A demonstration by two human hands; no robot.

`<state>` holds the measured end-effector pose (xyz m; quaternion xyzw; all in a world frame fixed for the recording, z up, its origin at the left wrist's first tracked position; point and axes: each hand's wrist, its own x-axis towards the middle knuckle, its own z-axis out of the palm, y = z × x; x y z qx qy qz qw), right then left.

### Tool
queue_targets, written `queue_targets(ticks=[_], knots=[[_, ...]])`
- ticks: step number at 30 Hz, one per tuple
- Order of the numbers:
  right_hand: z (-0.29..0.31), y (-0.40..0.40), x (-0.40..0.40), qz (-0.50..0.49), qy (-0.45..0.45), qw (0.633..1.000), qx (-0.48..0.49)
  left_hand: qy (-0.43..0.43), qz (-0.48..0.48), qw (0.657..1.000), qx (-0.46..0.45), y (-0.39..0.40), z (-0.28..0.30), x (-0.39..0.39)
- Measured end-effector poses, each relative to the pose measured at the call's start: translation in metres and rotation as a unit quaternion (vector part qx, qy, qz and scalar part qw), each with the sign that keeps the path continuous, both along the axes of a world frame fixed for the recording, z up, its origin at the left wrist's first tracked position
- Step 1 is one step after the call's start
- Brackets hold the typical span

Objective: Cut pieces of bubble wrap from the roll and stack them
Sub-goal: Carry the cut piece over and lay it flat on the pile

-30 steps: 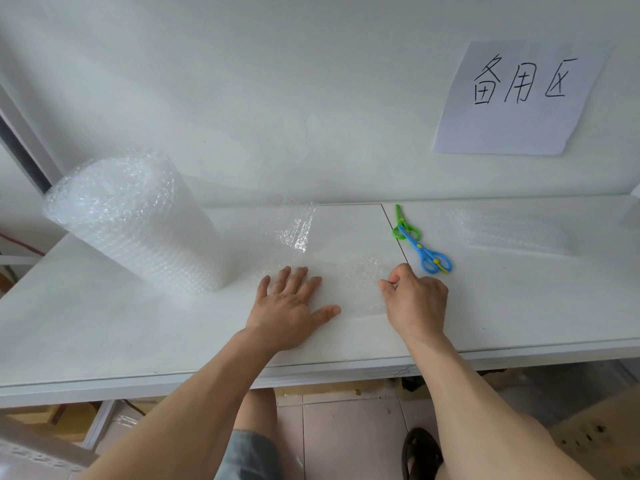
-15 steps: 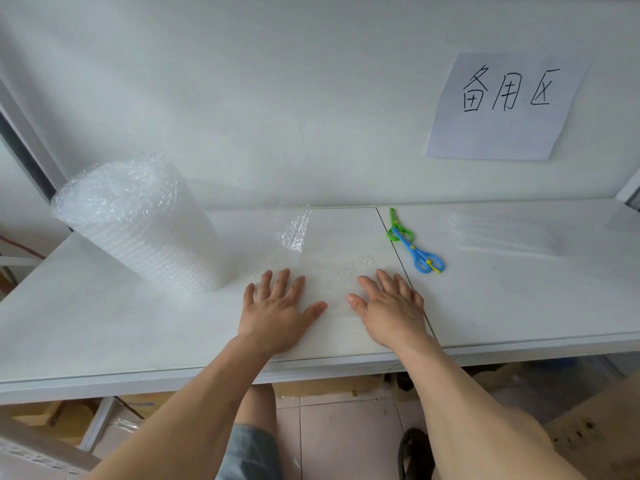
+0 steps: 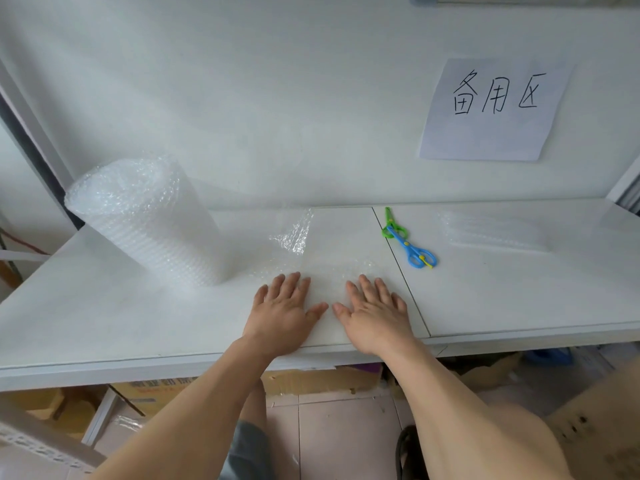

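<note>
A thick roll of bubble wrap (image 3: 145, 220) stands on the left of the white table (image 3: 104, 313). Its loose end (image 3: 325, 271) lies flat across the table middle, with one corner curled up behind. My left hand (image 3: 282, 315) and my right hand (image 3: 374, 313) press flat on this sheet, side by side, fingers straight and spread. Blue and green scissors (image 3: 408, 242) lie shut on the table to the right of my right hand. A low stack of cut bubble wrap pieces (image 3: 491, 232) lies at the far right.
A paper sign (image 3: 491, 109) with handwritten characters is stuck on the white wall behind. Cardboard boxes (image 3: 156, 393) sit on the floor under the table. A seam (image 3: 401, 271) between two tabletop panels runs just right of my right hand.
My right hand, which pinched the sheet's right edge a second ago, has opened and now lies flat on the sheet, closer to my left hand. The left hand stays pressed down.
</note>
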<state>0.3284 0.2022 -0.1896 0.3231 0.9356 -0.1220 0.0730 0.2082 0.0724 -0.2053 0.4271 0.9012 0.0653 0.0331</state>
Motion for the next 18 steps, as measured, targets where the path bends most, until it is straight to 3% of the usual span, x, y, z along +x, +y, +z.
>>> queue_targets(ticks=[8,13,18], knots=[[0.002,0.004,0.021,-0.037,0.030,0.999,-0.006,0.035,0.077,0.996,-0.001,0.007,0.006,0.007],[0.011,0.008,0.043,-0.170,0.065,0.983,0.036,0.125,0.136,0.983,-0.020,0.008,0.014,0.046],[0.021,0.010,0.059,-0.225,0.103,0.967,0.065,0.119,0.145,0.981,-0.037,0.017,0.020,0.066]])
